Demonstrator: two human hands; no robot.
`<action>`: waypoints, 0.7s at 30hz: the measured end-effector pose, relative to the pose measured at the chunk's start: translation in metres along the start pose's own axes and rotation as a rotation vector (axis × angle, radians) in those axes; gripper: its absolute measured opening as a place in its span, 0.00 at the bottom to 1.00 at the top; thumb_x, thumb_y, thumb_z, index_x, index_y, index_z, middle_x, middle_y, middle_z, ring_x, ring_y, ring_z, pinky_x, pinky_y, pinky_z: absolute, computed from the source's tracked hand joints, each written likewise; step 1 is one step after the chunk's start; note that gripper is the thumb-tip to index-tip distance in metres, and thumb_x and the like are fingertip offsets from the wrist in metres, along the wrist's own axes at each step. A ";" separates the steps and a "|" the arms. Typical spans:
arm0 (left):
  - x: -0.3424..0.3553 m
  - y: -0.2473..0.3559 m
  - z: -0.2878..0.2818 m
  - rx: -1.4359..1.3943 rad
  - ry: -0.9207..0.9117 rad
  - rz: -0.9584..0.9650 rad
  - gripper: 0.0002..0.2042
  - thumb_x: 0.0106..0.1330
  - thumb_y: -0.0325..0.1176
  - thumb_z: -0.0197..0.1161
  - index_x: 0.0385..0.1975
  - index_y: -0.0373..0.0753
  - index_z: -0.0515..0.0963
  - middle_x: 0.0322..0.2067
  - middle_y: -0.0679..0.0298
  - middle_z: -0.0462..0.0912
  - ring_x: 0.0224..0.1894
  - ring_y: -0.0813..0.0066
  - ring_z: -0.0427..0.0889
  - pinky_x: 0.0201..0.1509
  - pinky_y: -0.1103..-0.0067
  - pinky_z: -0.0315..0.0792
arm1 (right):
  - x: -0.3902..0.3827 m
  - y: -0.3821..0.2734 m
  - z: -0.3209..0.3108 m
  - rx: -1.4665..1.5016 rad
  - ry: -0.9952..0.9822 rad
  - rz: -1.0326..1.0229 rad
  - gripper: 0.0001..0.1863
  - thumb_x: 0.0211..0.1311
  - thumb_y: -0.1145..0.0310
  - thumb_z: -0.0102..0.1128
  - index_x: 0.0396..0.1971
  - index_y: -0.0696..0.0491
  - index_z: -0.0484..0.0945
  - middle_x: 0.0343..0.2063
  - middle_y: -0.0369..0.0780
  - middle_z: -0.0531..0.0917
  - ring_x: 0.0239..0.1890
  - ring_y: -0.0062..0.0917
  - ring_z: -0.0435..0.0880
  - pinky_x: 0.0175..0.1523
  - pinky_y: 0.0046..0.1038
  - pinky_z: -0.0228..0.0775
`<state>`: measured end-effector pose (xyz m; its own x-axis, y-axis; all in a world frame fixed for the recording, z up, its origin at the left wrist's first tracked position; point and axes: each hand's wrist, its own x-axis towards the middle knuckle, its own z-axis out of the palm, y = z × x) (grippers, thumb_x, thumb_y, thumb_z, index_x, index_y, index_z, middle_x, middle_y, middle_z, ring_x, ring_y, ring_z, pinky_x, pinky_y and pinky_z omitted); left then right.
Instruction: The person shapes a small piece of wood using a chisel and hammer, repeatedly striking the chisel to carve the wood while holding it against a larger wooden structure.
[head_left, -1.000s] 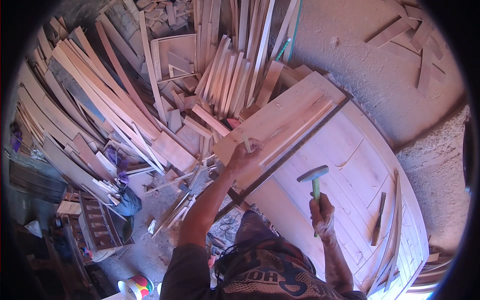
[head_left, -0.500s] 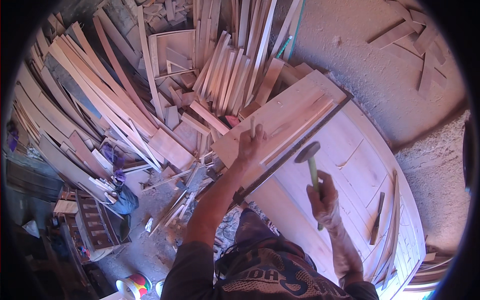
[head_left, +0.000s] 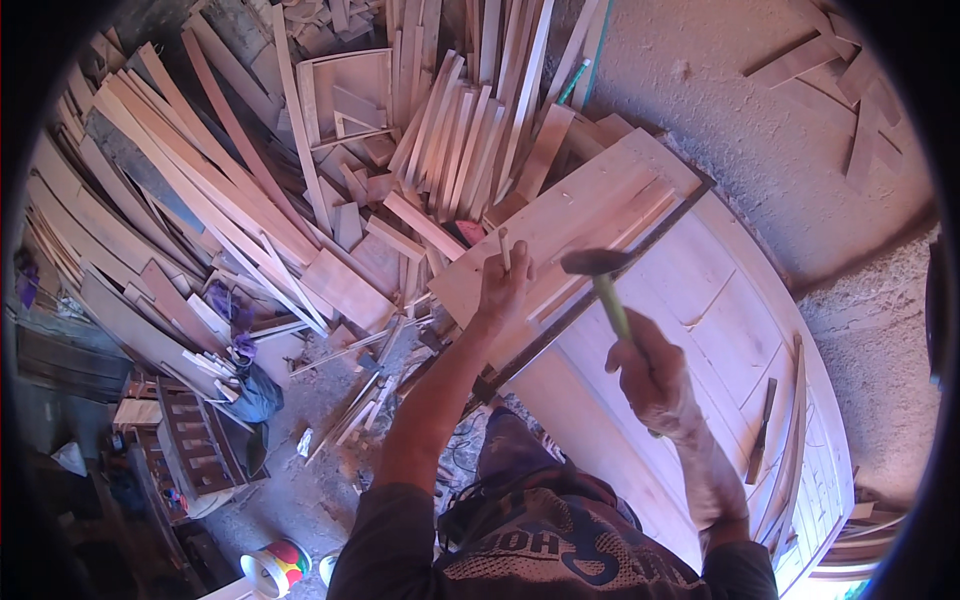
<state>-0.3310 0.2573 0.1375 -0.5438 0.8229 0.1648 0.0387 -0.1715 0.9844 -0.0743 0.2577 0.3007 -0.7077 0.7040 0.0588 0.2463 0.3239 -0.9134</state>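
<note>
i'm seeing the left hand (head_left: 505, 285) mid-frame, fingers pinched round a thin stick (head_left: 504, 246); right of centre, the right hand (head_left: 652, 375) has its fingers curled around a hammer (head_left: 611, 302).

Carpentry workshop: wooden strips (head_left: 470, 150), hammer (head_left: 612, 308)

The head camera, left of a side-by-side pair, looks down from the person's head; its wide fisheye view spans the near shirt (head_left: 540, 555), the wooden panel (head_left: 725, 345) rightward and long boards (head_left: 195, 175) far left.
</note>
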 end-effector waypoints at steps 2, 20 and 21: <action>-0.001 0.009 0.008 -0.062 -0.006 -0.016 0.27 0.77 0.49 0.50 0.14 0.40 0.67 0.15 0.72 0.66 0.20 0.85 0.64 0.24 0.79 0.58 | 0.006 -0.030 -0.011 -0.020 0.004 -0.065 0.24 0.71 0.74 0.53 0.65 0.59 0.66 0.26 0.43 0.84 0.25 0.28 0.83 0.33 0.26 0.75; -0.004 -0.021 0.006 -0.099 0.001 0.097 0.24 0.78 0.46 0.52 0.17 0.40 0.65 0.15 0.72 0.66 0.20 0.85 0.64 0.23 0.80 0.56 | 0.059 -0.066 -0.028 -0.585 -0.105 -0.549 0.34 0.60 0.84 0.54 0.69 0.55 0.64 0.19 0.45 0.78 0.20 0.36 0.81 0.26 0.39 0.73; -0.007 -0.019 0.003 -0.077 0.000 0.072 0.24 0.78 0.46 0.52 0.17 0.40 0.65 0.15 0.72 0.65 0.20 0.85 0.64 0.23 0.80 0.56 | 0.057 -0.073 -0.025 -0.465 0.010 -0.636 0.33 0.61 0.83 0.53 0.69 0.54 0.64 0.20 0.46 0.78 0.22 0.36 0.81 0.27 0.39 0.74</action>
<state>-0.3260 0.2565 0.1181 -0.5420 0.8070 0.2347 0.0133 -0.2710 0.9625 -0.1156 0.2900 0.3810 -0.8001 0.2999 0.5195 0.0496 0.8961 -0.4410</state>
